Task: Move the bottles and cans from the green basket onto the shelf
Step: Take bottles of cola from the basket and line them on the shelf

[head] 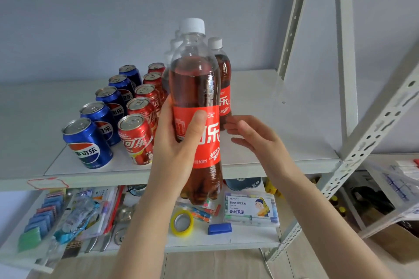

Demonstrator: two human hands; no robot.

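White shelf [260, 154] w/ rows of cans [136, 138]: left hand [179, 142] grips cola bottle [197, 102] just off its front edge, right hand [251, 136] open beside; set carelessly, it could topple cans.

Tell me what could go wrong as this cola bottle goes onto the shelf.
1. The base of the held bottle hangs below the front edge of the shelf; pushed forward without a lift, it may strike that edge.
2. The red cans stand close to the left hand; its knuckles may topple one.
3. Only the left hand holds the bottle, by its smooth label; the right hand is open beside it, so the bottle might slip.
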